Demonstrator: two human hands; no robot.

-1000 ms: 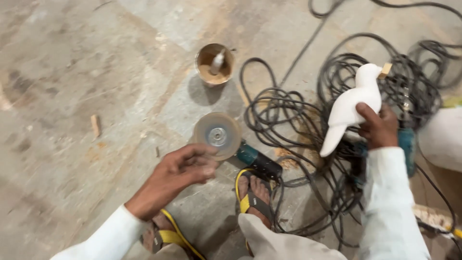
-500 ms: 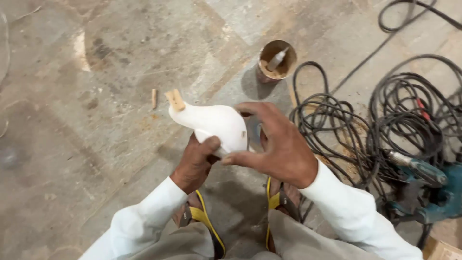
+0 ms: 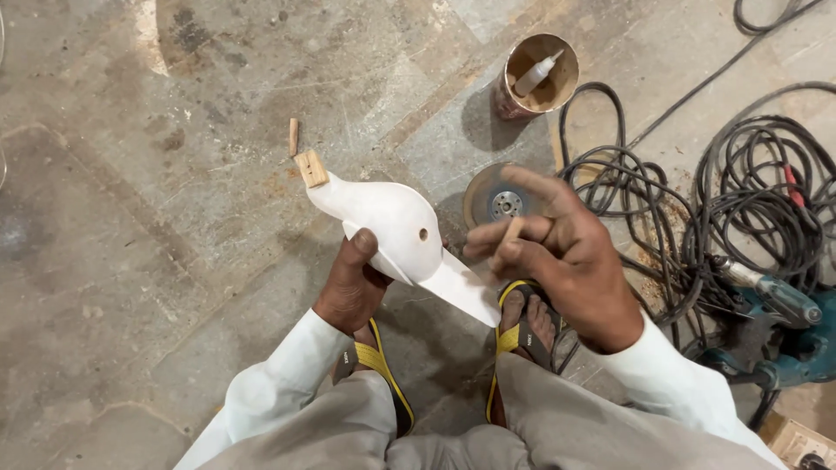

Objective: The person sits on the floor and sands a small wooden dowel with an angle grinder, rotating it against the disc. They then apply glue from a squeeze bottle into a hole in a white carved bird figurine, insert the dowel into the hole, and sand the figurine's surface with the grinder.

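Nearest, the person's feet in yellow-and-black strapped sandals (image 3: pixel 522 335) rest on the grey concrete floor (image 3: pixel 131 261), knees in grey trousers below them. Just above, the left hand (image 3: pixel 353 287) is closed around the underside of a smooth white carved bird figure (image 3: pixel 396 231), thumb up on its flank; the figure hangs in the air over the floor, tail pointing near-right, and a small bare-wood block beak (image 3: pixel 311 168) points far-left. A small round hole shows on its side. The right hand (image 3: pixel 557 257), just right of the tail and not touching the figure, pinches a short, thin wooden peg (image 3: pixel 512 233) between fingers and thumb, the other fingers loosely spread.

Judging by the surface, the body looks shaped and smooth already, while the beak is raw and the hole is unfilled.

Farther off, a grinder disc (image 3: pixel 498 198) lies on the floor, a teal power tool (image 3: pixel 784 339) sits right among coiled black cables (image 3: pixel 740 200), and a round brown tin holding a white glue bottle (image 3: pixel 533 77) stands far.
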